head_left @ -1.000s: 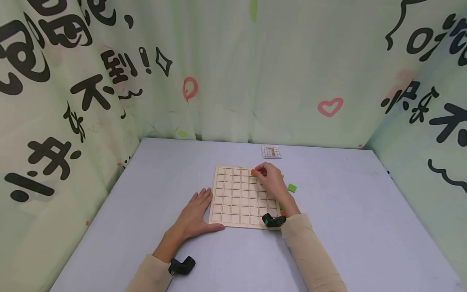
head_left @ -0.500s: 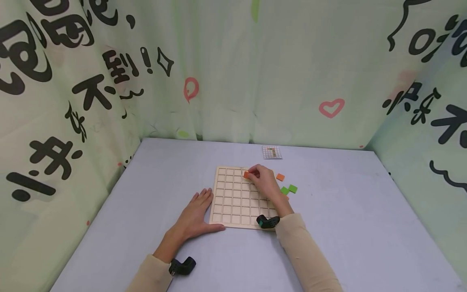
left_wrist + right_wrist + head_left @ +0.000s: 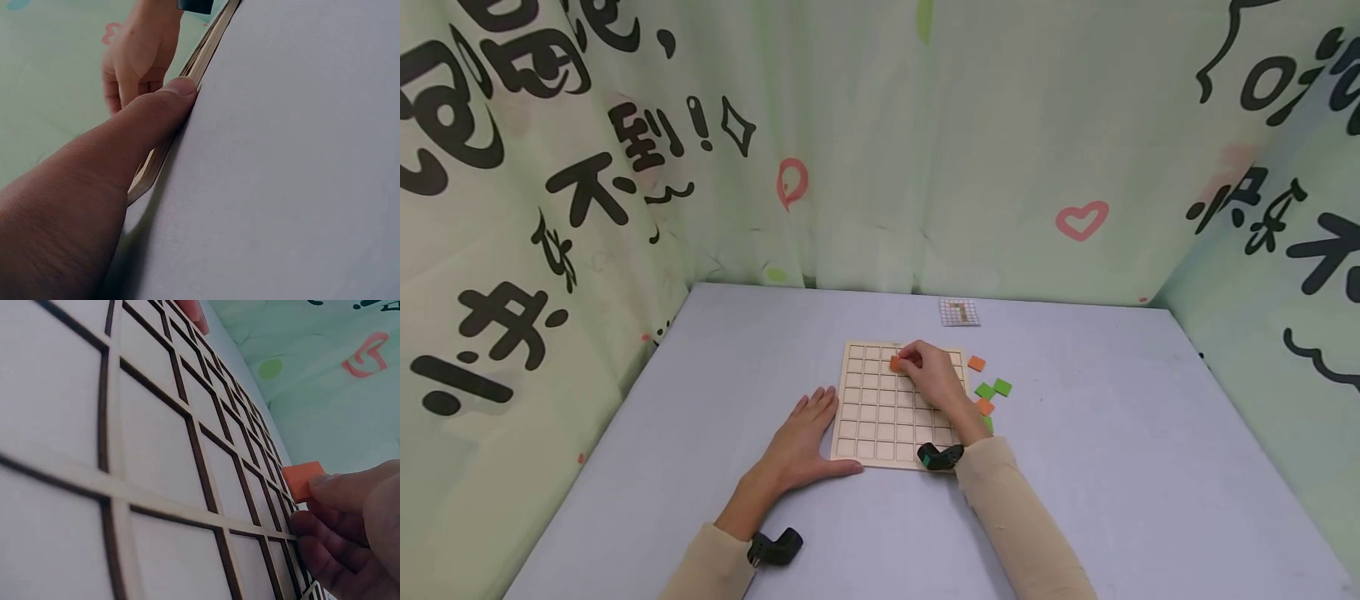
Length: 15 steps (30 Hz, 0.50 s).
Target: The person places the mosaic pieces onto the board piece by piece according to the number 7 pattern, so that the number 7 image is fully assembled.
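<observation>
A square wooden grid board (image 3: 867, 414) with recessed cells lies on the table. My right hand (image 3: 931, 375) is over its far part and pinches a small orange square tile (image 3: 896, 363) between thumb and fingers. In the right wrist view the orange tile (image 3: 302, 479) is tilted, close over the far cells. My left hand (image 3: 801, 442) rests with fingers spread at the board's near left corner. In the left wrist view the left thumb (image 3: 156, 109) lies along the board's edge (image 3: 209, 53).
Right of the board lie loose tiles: an orange tile (image 3: 976, 363), another orange tile (image 3: 985, 407) and several green tiles (image 3: 1002, 387). A small card (image 3: 958, 312) printed with a coloured grid lies behind the board. Printed curtains (image 3: 865, 150) enclose the table (image 3: 1120, 433).
My right hand has moved left across the board's far part with the orange tile, bringing loose tiles at the right into sight. The left hand has stayed in place.
</observation>
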Tool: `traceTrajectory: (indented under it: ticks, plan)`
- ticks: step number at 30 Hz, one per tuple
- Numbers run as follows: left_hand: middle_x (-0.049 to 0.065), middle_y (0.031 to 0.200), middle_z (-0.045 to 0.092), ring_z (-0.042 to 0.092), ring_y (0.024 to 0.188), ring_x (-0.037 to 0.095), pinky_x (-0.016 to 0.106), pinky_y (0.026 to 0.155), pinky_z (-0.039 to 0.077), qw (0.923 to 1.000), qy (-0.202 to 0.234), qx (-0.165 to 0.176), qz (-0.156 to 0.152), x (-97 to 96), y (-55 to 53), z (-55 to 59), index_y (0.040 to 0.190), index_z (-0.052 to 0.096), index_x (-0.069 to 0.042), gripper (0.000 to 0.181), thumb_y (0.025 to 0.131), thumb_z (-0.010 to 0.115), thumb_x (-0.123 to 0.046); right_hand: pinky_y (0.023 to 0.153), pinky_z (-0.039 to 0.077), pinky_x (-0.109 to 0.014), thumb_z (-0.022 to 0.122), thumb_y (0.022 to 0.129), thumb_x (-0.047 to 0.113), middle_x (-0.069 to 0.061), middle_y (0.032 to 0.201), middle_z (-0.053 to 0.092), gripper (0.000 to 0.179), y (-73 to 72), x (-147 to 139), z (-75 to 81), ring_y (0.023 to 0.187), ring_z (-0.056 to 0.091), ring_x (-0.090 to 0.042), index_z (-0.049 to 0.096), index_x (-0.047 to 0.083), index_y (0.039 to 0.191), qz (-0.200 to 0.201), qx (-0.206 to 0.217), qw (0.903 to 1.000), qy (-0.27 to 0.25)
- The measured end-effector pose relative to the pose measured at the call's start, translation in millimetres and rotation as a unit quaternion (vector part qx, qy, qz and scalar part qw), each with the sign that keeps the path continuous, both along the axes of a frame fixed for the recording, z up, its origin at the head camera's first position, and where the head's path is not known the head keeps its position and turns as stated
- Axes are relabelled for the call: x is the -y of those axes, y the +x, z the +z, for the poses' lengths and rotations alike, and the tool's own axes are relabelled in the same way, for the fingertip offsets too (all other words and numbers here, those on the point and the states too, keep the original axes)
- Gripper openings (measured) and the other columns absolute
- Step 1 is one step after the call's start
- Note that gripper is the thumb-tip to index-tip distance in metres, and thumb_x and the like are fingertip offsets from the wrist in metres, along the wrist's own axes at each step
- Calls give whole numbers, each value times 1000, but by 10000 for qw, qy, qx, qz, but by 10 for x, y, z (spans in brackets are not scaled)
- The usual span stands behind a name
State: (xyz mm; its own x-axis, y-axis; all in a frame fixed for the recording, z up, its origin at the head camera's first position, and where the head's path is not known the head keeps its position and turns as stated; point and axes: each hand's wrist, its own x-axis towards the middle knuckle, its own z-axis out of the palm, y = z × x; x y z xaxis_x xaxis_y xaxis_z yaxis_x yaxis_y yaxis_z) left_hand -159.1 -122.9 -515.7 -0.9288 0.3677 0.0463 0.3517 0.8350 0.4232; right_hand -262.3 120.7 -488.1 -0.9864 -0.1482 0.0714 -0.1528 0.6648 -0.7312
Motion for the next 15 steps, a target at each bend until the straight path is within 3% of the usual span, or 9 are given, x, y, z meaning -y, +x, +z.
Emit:
traceTrajectory:
  ticks: [15]
  plan:
    - [9, 166, 27, 21, 156, 26, 46, 129, 18, 9999, -118, 48, 41, 6, -12, -35, 156, 33, -3, 114, 76, 67, -76, 82, 55, -40, 63, 100, 19, -10, 106, 70, 18, -25, 81, -62, 92, 64, -22, 70, 8, 113, 289, -322, 9984, 359]
